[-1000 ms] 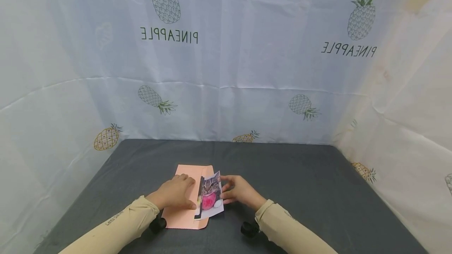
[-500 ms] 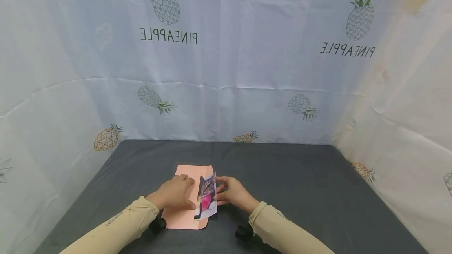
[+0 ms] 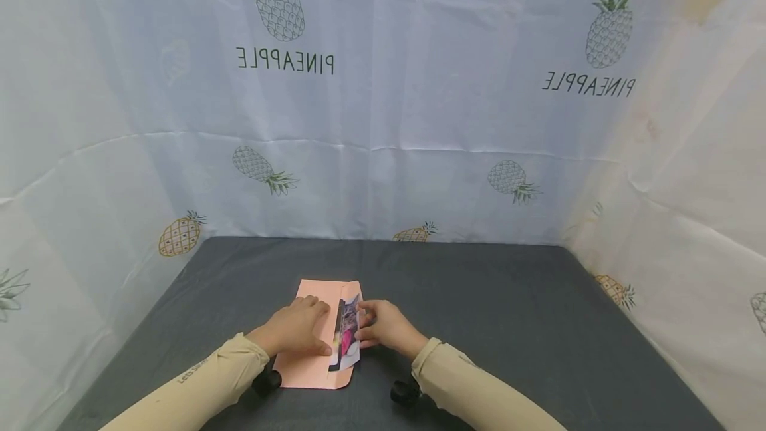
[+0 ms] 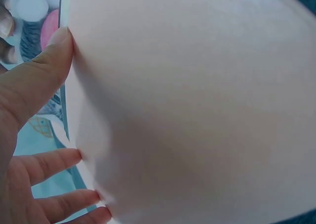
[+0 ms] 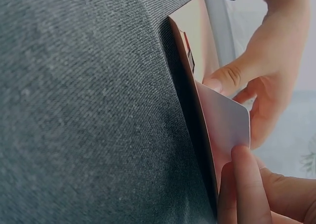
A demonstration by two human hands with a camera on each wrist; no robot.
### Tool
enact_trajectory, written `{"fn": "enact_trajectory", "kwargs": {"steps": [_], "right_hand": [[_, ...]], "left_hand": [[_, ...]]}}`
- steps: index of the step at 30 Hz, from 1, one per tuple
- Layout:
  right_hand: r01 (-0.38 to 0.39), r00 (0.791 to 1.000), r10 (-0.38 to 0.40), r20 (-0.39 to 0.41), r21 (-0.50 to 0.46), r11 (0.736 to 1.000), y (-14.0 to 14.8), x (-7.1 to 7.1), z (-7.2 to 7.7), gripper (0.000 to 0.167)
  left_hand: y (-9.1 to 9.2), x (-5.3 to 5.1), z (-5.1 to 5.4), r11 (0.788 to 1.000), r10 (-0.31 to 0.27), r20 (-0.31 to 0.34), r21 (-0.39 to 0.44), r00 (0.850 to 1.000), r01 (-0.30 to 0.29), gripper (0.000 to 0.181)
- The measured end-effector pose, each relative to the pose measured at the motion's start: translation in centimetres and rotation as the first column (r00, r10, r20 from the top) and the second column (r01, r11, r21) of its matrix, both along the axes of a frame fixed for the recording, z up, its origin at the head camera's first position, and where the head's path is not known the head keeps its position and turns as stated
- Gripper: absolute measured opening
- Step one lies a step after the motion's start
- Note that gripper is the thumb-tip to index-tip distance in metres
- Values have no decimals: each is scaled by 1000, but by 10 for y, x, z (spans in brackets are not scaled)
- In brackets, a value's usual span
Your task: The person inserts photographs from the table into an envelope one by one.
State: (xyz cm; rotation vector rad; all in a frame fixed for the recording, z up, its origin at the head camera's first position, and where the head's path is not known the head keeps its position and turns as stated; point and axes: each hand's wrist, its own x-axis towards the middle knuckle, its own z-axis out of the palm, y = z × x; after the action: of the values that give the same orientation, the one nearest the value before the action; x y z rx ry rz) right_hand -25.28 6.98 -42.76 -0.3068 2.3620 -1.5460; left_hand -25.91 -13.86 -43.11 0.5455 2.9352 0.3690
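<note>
A pink envelope (image 3: 305, 370) lies on the dark table, its opening and flap on the right side. My left hand (image 3: 296, 328) rests on it, thumb and fingertips pressing near the opening; in the left wrist view those fingers (image 4: 54, 165) are fairly straight on the pink paper. A cat photo card (image 3: 350, 338) with a pink patch sticks partly out of the opening; its inner part is hidden inside the envelope. My right hand (image 3: 389, 328) pinches the card's outer edge. The right wrist view shows the card's pale back (image 5: 227, 115) tilted up, fingertips against it.
A dark cloth covers the table (image 3: 491, 311). White curtains with pineapple prints (image 3: 383, 85) stand behind and at both sides. A black wrist device (image 3: 405, 392) hangs below the right wrist, another (image 3: 266, 382) below the left.
My right hand has moved left, pushing the cat photo card further into the envelope, so less of it shows. The left hand and the envelope have stayed in place.
</note>
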Motion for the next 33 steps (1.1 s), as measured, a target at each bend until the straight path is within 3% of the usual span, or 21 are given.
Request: {"fn": "enact_trajectory", "kwargs": {"steps": [14, 25, 33], "right_hand": [[-25, 1000, 25, -2, 45, 999, -7, -4, 3, 60], [-24, 999, 27, -29, 117, 993, -12, -7, -3, 52], [-31, 995, 51, -90, 207, 978, -18, -9, -5, 53]], "left_hand": [[0, 0, -1, 1000, -6, -16, 10, 1000, 6, 78], [-1, 0, -2, 1000, -10, -27, 13, 1000, 10, 77], [-1, -1, -1, 1000, -14, -27, 7, 1000, 14, 77]]}}
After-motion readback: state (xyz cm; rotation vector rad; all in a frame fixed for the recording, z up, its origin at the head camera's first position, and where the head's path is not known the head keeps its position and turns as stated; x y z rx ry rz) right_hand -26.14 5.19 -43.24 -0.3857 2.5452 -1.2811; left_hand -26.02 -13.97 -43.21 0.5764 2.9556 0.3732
